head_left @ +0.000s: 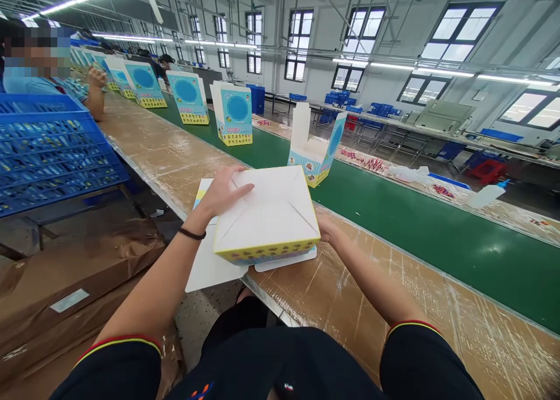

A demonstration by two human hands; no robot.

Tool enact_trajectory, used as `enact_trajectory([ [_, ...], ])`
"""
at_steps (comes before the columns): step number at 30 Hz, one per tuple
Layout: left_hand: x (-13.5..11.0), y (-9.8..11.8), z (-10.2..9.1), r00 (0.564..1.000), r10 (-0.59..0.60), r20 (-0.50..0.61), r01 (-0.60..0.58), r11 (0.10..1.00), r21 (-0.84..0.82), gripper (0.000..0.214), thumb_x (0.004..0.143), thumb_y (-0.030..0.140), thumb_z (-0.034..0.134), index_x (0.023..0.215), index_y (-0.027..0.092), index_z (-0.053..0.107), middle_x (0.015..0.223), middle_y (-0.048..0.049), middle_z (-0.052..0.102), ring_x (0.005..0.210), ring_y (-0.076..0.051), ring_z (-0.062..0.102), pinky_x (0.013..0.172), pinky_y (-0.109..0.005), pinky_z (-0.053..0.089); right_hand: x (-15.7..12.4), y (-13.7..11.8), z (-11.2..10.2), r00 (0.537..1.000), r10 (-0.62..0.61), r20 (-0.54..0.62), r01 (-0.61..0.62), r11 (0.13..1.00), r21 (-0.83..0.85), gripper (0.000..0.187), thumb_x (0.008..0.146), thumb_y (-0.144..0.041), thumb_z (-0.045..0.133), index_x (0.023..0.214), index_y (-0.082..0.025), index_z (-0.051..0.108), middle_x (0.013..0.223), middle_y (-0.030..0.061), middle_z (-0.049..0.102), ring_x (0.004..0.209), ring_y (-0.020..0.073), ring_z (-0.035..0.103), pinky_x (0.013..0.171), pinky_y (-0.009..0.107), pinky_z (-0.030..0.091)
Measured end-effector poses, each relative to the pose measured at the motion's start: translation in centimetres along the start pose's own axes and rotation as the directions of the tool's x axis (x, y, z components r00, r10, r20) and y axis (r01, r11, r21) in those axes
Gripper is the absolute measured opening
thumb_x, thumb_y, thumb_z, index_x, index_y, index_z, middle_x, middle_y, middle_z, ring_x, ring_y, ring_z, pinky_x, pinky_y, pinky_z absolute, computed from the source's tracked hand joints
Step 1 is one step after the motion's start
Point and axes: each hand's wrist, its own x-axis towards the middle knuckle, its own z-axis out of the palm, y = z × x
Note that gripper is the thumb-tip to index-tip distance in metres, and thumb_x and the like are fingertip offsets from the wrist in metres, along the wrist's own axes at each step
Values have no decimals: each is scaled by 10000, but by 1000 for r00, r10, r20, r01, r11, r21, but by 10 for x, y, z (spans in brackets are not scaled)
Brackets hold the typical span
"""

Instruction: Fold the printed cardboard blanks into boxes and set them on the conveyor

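Note:
A cardboard box point(273, 213) is turned bottom up in front of me, its white base with crossing fold lines facing me. Yellow printed edging runs along its near side, and white flaps point(214, 266) spread out beneath it over the table edge. My left hand point(230, 191) grips the box at its far left corner, thumb lying on the white base. At the right side my right hand point(326, 228) holds the box, with most of its fingers hidden behind the wall. Just beyond, an upright open box point(311, 162) stands on the green conveyor belt point(376, 213).
Several blue and yellow boxes point(236, 114) stand along the belt. A blue crate point(52, 149) full of small packets is at the left, with a seated person behind it. Brown wrapped cartons point(79, 289) lie below. A white squeeze bottle point(486, 196) stands across the belt.

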Motion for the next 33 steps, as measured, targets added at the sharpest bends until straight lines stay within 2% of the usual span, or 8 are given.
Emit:
enact_trajectory([
  [5,-23,-2,-10,959,59,-276,-106,982,-156,632,835,630,631,1335,243,607,1385,-122,580,1341,-331,574,1143,-527,517,-38,-26,-24,937,-315,-154,343,914,217,320,755,-479,877,870,-240,700,882,40,785,855,229,730,847,361,624],
  [10,-36,-45,-9,941,-101,-322,59,989,-138,599,819,623,618,1286,248,621,1338,-126,599,1263,-343,627,1075,-525,570,-82,-79,-92,605,-734,-308,691,676,-254,434,708,-508,892,1023,-248,745,1003,33,796,916,243,732,869,407,620],
  [16,-60,-111,9,938,-320,-130,344,902,261,657,798,576,541,1297,158,632,1273,-198,675,1362,-433,559,1174,-585,467,-62,-80,-178,468,-785,-406,64,488,-871,254,794,-239,689,1019,-187,793,1098,104,802,977,301,727,969,475,547],
  [20,-77,-119,26,864,-499,-60,477,777,411,825,856,569,439,1475,34,539,1521,-312,529,1470,-451,481,1207,-580,417,-48,-57,-222,450,-735,-507,-390,349,-852,312,843,-176,567,1039,-211,807,1043,141,803,1012,319,687,966,484,467],
  [24,-89,-113,41,844,-533,-63,498,734,462,780,925,564,392,1525,83,526,1625,-304,449,1523,-492,402,1167,-708,388,-46,-47,-230,395,-722,-568,-478,366,-799,396,874,-145,493,1147,-177,778,1131,192,761,1086,337,635,995,492,413],
  [26,-93,-111,47,862,-507,-34,458,746,483,747,945,561,394,1526,115,539,1639,-288,446,1555,-490,355,1167,-734,368,-37,-49,-209,429,-716,-551,-414,386,-824,442,914,-176,472,1278,-126,718,1312,237,686,1234,363,574,1056,497,387],
  [30,-100,-112,54,862,-506,-13,444,745,498,698,968,550,415,1526,156,560,1667,-252,433,1584,-473,319,1179,-717,370,10,-48,-127,791,-428,-438,-176,525,-833,362,986,-261,491,1237,-131,717,1274,208,707,1224,345,606,1051,437,440],
  [33,-101,-112,56,859,-511,-19,452,741,496,676,981,545,428,1532,177,560,1674,-238,432,1588,-457,321,1178,-701,382,57,-37,-61,920,-269,-285,-85,573,-815,245,989,-385,606,950,-205,766,1019,101,779,986,274,705,855,334,522],
])
